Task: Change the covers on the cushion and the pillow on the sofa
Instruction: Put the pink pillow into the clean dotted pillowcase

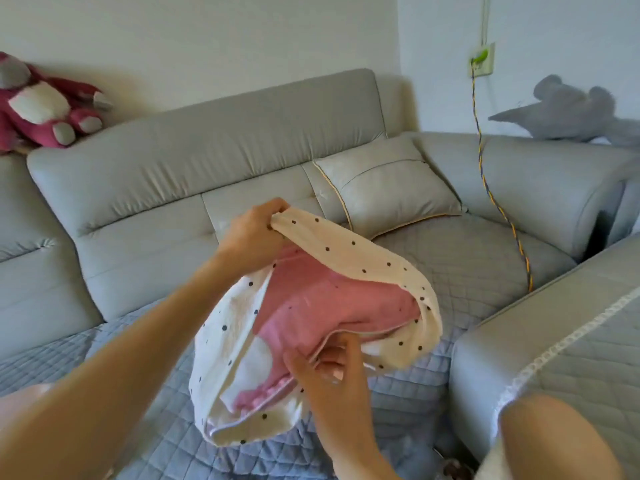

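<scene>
Above the sofa seat (460, 268) I hold a white cover with black dots (349, 251), its mouth wide open. A pink pillow (322, 306) sits partly inside it. My left hand (254, 233) is shut on the upper edge of the cover's opening and lifts it. My right hand (325, 372) grips the near corner of the pink pillow at the lower edge of the opening. A grey cushion with yellow piping (391, 185) leans against the sofa back at the right.
A pink plush bear (45, 105) sits on the sofa back at left, a grey plush toy (575, 112) at right. A braided yellow-blue cable (491, 188) hangs from a wall socket (482, 60) down across the seat. The sofa arm (554, 344) stands at right.
</scene>
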